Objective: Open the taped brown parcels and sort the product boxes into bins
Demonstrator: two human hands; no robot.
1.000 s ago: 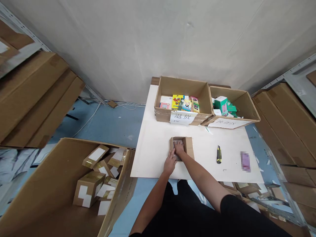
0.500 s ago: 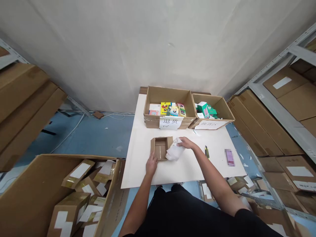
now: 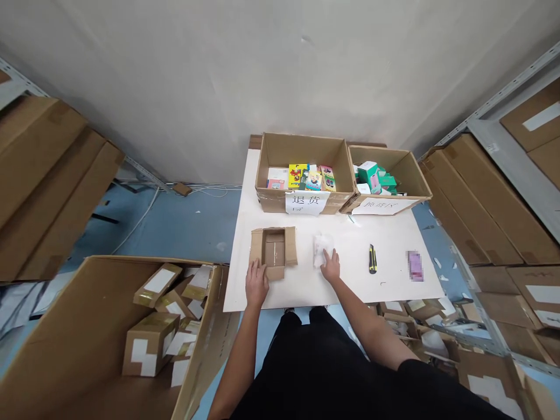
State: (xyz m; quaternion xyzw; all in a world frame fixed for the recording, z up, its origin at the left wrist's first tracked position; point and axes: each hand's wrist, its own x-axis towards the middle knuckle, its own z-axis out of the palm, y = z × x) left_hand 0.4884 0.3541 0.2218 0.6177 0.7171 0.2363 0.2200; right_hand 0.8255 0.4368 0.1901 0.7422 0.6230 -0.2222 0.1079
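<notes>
A small cardboard box [image 3: 275, 248] stands with its flaps spread on the white table [image 3: 301, 294], and nothing shows inside it. My left hand [image 3: 256, 284] is closed on its near-left flap, the thumb partly hidden. To the right of the box lies a crumpled white plastic packet [image 3: 321, 244], whose contents I cannot make out. My right hand [image 3: 331, 268] rests at the packet's lower right side, fingers apart and fingertips touching it. Further right a yellow-and-black utility knife [image 3: 372, 259] lies on the tabletop.
Two larger labelled cartons stand at the back: one [image 3: 271, 201] with colourful small boxes, another [image 3: 406, 204] with green-and-white ones. A blurred purple item [image 3: 415, 266] lies at the right. On the left, a big carton [image 3: 109, 268] holds several taped parcels. Shelving with cartons [image 3: 459, 198] flanks the right.
The small box has shifted left with my left hand. The white packet, held in my right hand before, now lies on the table, and those fingers have loosened. The view has shifted slightly.
</notes>
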